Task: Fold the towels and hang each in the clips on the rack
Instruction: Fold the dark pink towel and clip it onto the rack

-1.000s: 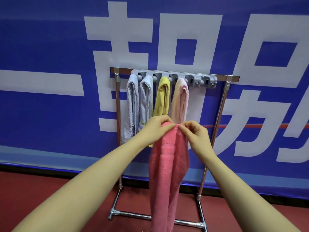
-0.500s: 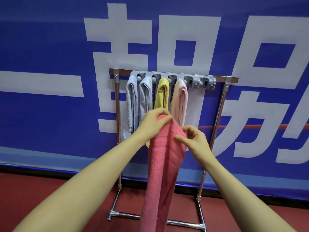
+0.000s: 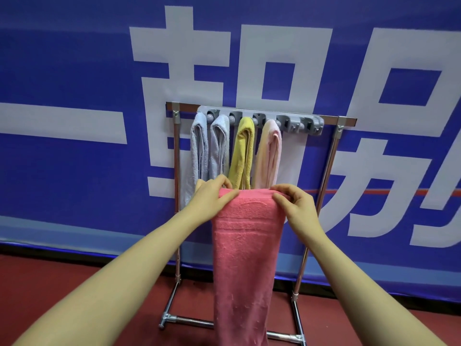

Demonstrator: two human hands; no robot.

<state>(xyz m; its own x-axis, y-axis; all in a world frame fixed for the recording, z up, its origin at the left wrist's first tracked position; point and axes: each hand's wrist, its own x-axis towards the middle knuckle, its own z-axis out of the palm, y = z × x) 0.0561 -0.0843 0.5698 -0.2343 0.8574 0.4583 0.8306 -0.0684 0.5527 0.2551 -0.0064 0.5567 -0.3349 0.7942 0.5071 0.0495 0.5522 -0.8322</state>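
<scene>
Four folded terry towels hung clipped on the chrome tube rack (image 3: 176, 196); the empty grey plastic clip (image 3: 309, 125) waited at one o'clock. Left hand (image 3: 212, 196) and right hand (image 3: 296, 207) pinched the coral-pink terry towel (image 3: 245, 258) by its top edge, centre frame.

Hands moved apart, left hand (image 3: 212, 196) and right hand (image 3: 294, 203) now stretching pink towel (image 3: 245, 245) top edge flat, level

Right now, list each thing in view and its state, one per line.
Pink towel: folded lengthwise, hanging from both hands, not yet clipped.
Left hand: grips the towel's top left corner.
Right hand: pinches the top right corner.
Two grey towels: folded, hanging in clips.
Yellow towel: folded, clipped.
Pale pink towel: folded, clipped.
Last clip: holds no towel.
Rack: upright.
</scene>
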